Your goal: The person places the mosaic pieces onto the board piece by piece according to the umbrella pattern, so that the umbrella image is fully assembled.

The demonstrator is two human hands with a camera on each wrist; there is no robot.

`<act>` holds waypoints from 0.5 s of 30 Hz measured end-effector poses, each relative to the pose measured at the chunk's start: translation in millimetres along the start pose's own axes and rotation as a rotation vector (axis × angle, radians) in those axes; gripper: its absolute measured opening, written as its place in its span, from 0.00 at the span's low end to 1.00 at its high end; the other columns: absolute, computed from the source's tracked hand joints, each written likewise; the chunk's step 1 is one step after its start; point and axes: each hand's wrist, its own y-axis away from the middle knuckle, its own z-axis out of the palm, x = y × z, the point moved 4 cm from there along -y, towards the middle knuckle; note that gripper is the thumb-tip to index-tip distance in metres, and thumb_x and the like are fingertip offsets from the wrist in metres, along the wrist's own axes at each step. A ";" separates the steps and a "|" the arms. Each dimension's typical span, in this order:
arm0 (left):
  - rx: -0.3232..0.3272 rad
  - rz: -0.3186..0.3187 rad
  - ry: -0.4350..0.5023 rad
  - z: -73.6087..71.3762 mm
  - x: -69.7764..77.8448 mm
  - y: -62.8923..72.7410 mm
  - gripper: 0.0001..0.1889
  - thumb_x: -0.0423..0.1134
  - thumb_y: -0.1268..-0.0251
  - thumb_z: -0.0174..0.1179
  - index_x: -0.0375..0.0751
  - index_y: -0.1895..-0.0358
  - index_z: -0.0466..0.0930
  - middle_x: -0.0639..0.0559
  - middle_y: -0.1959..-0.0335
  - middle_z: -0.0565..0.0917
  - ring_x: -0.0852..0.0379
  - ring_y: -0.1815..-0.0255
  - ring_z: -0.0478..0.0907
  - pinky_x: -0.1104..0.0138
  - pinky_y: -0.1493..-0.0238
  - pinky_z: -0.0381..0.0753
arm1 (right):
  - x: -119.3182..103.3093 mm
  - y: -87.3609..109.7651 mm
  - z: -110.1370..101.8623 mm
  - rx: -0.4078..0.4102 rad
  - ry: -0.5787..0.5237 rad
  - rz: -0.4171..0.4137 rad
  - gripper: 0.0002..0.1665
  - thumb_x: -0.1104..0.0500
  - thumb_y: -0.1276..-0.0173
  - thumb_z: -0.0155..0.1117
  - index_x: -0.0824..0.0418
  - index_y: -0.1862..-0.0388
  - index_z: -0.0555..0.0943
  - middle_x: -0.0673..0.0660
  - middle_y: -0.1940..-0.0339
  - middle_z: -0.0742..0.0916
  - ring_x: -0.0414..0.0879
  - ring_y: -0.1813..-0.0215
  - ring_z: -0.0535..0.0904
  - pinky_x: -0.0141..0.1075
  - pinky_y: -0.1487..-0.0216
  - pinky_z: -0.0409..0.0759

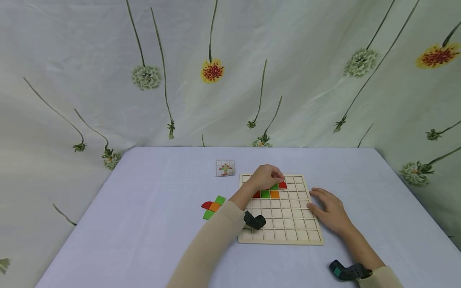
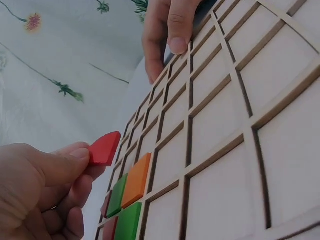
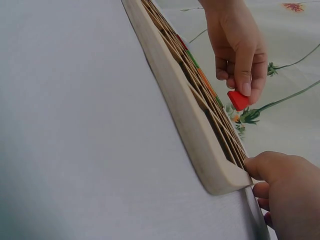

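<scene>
My left hand (image 1: 265,177) pinches a red rounded-edge tile (image 2: 104,149) between thumb and fingertips. It holds this tile above the far part of a wooden grid board (image 1: 284,237). Under the hand, green tiles (image 1: 265,194), an orange tile (image 1: 275,194) and a dark red tile (image 1: 256,195) sit in the board's cells; the hand partly covers this group. At the board's right side lies my right hand (image 1: 328,211), fingers loosely extended. Its thumb (image 3: 262,166) touches the rim near a corner in the right wrist view.
Loose tiles lie left of the board: a red rounded one (image 1: 207,205), an orange one (image 1: 214,207) and green ones (image 1: 220,199), partly behind the left sleeve. A small card (image 1: 225,168) with a coloured grid pattern lies beyond them on the white table (image 1: 144,224).
</scene>
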 end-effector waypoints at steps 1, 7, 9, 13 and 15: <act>0.011 -0.005 -0.008 1.8 -0.7 -1.0 0.06 0.35 0.31 0.60 0.42 0.60 0.86 0.56 0.67 0.84 0.60 0.64 0.76 0.69 0.58 0.74 | 0.2 0.1 0.1 0.000 -0.003 0.000 0.27 0.53 0.32 0.64 0.71 0.42 0.77 0.70 0.37 0.76 0.68 0.33 0.66 0.66 0.37 0.56; 0.025 -0.026 -0.053 9.5 -2.7 -2.6 0.07 0.36 0.30 0.59 0.41 0.58 0.86 0.57 0.70 0.83 0.62 0.72 0.74 0.71 0.62 0.73 | 0.6 0.0 0.9 0.008 -0.003 -0.014 0.26 0.54 0.33 0.65 0.71 0.42 0.77 0.70 0.37 0.76 0.68 0.33 0.66 0.67 0.38 0.57; 0.026 -0.021 -0.072 10.3 -2.1 -2.5 0.07 0.35 0.30 0.59 0.41 0.58 0.86 0.57 0.69 0.84 0.62 0.72 0.73 0.71 0.62 0.73 | 0.8 0.0 1.1 0.013 0.002 -0.021 0.26 0.54 0.33 0.65 0.71 0.43 0.77 0.70 0.38 0.76 0.68 0.34 0.67 0.66 0.38 0.57; 0.029 -0.018 -0.100 12.1 -3.5 -3.4 0.08 0.36 0.29 0.59 0.41 0.57 0.87 0.56 0.67 0.85 0.62 0.72 0.73 0.71 0.63 0.72 | 1.3 0.1 1.1 0.020 0.001 -0.031 0.26 0.55 0.33 0.65 0.71 0.43 0.77 0.70 0.38 0.77 0.68 0.34 0.67 0.66 0.38 0.58; 0.029 -0.019 -0.106 13.0 -4.7 -4.0 0.07 0.36 0.29 0.59 0.42 0.57 0.87 0.57 0.67 0.85 0.62 0.73 0.73 0.71 0.63 0.72 | 1.6 0.1 1.0 0.021 0.000 -0.035 0.25 0.55 0.33 0.65 0.71 0.43 0.77 0.70 0.38 0.77 0.68 0.34 0.67 0.66 0.38 0.58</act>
